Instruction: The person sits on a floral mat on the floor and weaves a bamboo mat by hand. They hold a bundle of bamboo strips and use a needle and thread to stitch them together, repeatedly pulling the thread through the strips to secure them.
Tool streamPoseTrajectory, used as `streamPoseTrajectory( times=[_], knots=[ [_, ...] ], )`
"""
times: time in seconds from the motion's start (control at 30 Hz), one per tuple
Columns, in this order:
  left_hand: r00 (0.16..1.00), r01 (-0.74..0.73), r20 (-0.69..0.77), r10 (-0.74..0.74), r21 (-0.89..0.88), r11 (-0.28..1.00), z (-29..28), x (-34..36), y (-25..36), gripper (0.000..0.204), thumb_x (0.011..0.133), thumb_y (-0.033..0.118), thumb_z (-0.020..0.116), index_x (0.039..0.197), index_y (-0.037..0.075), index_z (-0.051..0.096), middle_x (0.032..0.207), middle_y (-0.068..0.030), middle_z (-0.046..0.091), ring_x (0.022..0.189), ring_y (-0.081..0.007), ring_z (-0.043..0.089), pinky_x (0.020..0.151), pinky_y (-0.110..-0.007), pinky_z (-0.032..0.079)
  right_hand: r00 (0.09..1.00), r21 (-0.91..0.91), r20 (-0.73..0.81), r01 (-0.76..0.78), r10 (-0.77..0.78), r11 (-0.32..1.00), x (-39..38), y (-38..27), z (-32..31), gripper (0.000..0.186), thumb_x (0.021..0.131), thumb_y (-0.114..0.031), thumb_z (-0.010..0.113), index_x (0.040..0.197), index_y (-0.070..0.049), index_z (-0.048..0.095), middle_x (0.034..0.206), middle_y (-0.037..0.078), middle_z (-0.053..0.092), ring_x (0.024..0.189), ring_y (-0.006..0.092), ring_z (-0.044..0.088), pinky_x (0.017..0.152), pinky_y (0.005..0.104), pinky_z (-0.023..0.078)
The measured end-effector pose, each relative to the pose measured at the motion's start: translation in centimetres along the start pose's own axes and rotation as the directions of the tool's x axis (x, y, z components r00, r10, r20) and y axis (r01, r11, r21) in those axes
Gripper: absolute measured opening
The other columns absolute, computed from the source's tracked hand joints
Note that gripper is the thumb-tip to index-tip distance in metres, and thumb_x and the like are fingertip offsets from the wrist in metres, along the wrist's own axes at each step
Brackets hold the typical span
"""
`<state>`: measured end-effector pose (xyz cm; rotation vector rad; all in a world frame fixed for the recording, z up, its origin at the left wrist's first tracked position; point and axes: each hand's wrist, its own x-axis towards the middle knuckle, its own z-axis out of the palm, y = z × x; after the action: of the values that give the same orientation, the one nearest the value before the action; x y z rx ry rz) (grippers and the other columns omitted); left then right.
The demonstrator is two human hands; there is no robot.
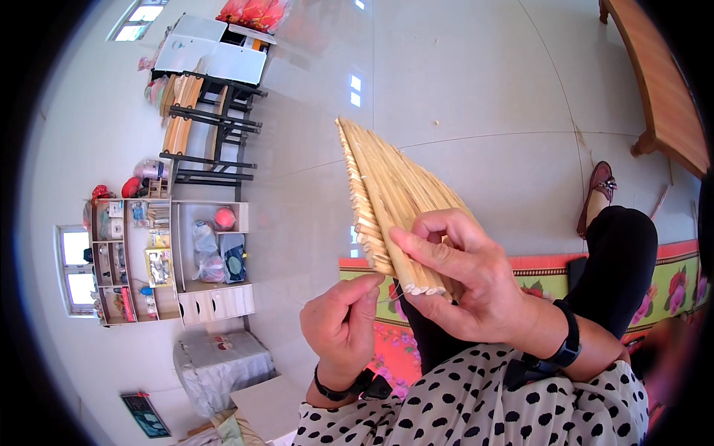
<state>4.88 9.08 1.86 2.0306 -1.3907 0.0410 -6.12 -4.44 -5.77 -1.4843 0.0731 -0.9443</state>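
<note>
My right hand (472,282) grips a long bundle of pale straw stalks (405,193), laid side by side and stitched along the left edge, its thumb across the top near the lower end. My left hand (338,320) is closed in a pinch just below and left of that end, on what looks like a thin thread or wire (390,296) running toward the straw; which of these it is, I cannot tell.
A floral mat (647,264) lies under my legs (625,260) on the tiled floor (483,89). A wooden bench or table (662,89) stands at upper right. Along the left wall are shelving (175,290), stacked folded furniture (208,111) and a covered object (223,372).
</note>
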Motion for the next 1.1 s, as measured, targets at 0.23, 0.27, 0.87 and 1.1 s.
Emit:
streamPoseTrajectory(
  times=[0.23, 0.27, 0.87, 1.1],
  knots=[
    [1.000, -0.023, 0.017, 0.022, 0.012, 1.000, -0.1, 0.5, 0.1, 0.003, 0.087, -0.001, 0.065, 0.090, -0.001, 0.063, 0.068, -0.0098, 0.065, 0.053, -0.0149, 0.058, 0.049, -0.024, 0.042, 0.999, 0.015, 0.018, -0.027, 0.026, 1.000, 0.0, -0.5, 0.1, 0.060, 0.074, 0.000, 0.071, 0.132, -0.005, 0.058, 0.110, 0.012, 0.051, 0.087, 0.0195, 0.056, 0.074, 0.0290, 0.049],
    [1.000, -0.014, 0.022, 0.013, 0.018, 1.000, -0.1, 0.5, 0.3, 0.003, 0.087, 0.000, 0.064, 0.089, -0.001, 0.063, 0.067, -0.0093, 0.064, 0.053, -0.0145, 0.058, 0.049, -0.024, 0.043, 0.999, -0.003, 0.023, -0.027, 0.027, 1.000, 0.0, -0.6, 0.1, 0.060, 0.074, 0.001, 0.071, 0.132, -0.005, 0.058, 0.110, 0.012, 0.051, 0.087, 0.0197, 0.056, 0.074, 0.0289, 0.049],
    [0.981, 0.187, -0.030, -0.192, -0.121, 0.975, 0.2, -0.9, 0.0, 0.005, 0.093, 0.000, 0.055, 0.097, -0.004, 0.055, 0.070, -0.0063, 0.062, 0.059, -0.0073, 0.055, 0.055, -0.020, 0.044, 0.995, -0.187, -0.035, 0.090, -0.099, 0.978, 0.1, -0.6, 1.4, 0.056, 0.074, -0.002, 0.071, 0.127, 0.001, 0.055, 0.105, 0.015, 0.052, 0.088, 0.0293, 0.056, 0.070, 0.0353, 0.051],
    [0.995, 0.071, -0.058, -0.075, -0.066, 0.995, 0.7, -0.5, -0.4, 0.005, 0.094, 0.000, 0.054, 0.096, -0.004, 0.054, 0.069, -0.0060, 0.060, 0.056, -0.0075, 0.053, 0.053, -0.020, 0.043, 0.983, -0.261, -0.078, 0.139, -0.164, 0.955, 0.2, -0.5, 1.6, 0.057, 0.072, -0.002, 0.073, 0.127, 0.001, 0.056, 0.105, 0.014, 0.053, 0.088, 0.0294, 0.056, 0.071, 0.0356, 0.050]
  ],
)
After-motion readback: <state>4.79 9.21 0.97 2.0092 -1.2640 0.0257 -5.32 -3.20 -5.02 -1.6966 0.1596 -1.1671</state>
